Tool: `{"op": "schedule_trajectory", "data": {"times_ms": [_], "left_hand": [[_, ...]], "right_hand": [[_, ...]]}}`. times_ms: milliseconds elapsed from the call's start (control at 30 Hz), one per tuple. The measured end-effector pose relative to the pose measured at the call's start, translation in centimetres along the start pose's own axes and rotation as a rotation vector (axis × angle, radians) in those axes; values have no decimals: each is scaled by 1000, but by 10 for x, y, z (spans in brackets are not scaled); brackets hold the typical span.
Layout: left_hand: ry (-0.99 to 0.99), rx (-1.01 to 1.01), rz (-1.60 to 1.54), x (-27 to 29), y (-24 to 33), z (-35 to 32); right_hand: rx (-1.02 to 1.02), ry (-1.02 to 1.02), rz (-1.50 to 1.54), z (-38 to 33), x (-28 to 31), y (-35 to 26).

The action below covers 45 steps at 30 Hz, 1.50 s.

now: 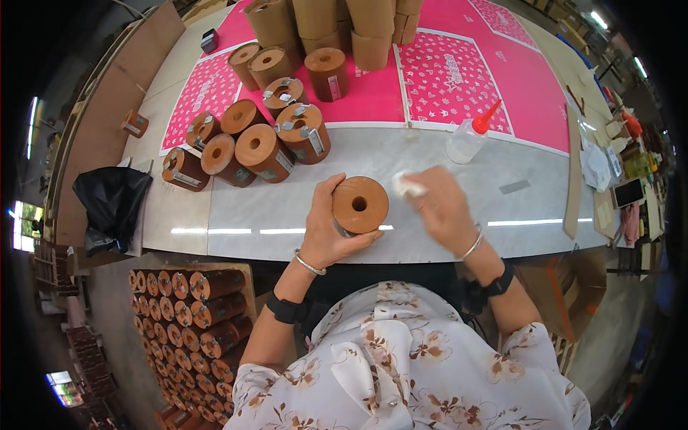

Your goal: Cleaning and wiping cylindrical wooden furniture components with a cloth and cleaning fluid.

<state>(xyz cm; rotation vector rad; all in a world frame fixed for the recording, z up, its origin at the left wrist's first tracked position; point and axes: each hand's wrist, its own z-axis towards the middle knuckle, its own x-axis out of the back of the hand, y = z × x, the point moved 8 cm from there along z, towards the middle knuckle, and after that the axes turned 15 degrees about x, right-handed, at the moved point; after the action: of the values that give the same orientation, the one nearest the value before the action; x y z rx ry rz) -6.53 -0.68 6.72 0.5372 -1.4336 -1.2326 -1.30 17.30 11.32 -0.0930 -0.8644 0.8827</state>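
A brown wooden cylinder with a round hole in its end rests in my left hand, whose fingers and thumb wrap round its side. Its holed end faces up toward me, above the grey table top. Just to its right, apart from it, my right hand pinches a crumpled white cloth or tissue. That hand is a little blurred by motion. Beyond it stands a clear squeeze bottle with a red pointed nozzle, holding some whitish content.
Several similar wooden cylinders stand or lie at the left, some with small metal fittings. Brown paper-wrapped cylinders are stacked at the back on pink printed sheets. A black plastic bag lies far left. More cylinders are stacked below; a cardboard box sits lower right.
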Motion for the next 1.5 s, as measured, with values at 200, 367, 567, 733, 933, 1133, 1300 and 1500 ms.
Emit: {"op": "schedule_trajectory", "data": {"times_ms": [200,367,567,733,933,1133,1300,1500], "left_hand": [[35,-30,-154,-8,-17,0],[32,54,-159,-12,-21,1],[53,-74,-177,-17,-37,-3],[42,64,-219,-14,-29,-1],[89,-54,-196,-10,-23,-5],[70,6,-164,-14,-20,0],[85,-20,-185,-17,-21,2],[121,57,-124,-4,-43,-18]], "right_hand": [[386,-222,20,36,-64,-65],[295,-198,-203,42,-44,-26],[464,-208,-110,47,-64,-79],[301,-107,-254,49,-38,-20],[439,-215,-150,30,-54,-88],[268,-147,-222,39,-34,-38],[170,-137,-206,-15,1,-47],[-56,-148,-213,-74,0,5]]}}
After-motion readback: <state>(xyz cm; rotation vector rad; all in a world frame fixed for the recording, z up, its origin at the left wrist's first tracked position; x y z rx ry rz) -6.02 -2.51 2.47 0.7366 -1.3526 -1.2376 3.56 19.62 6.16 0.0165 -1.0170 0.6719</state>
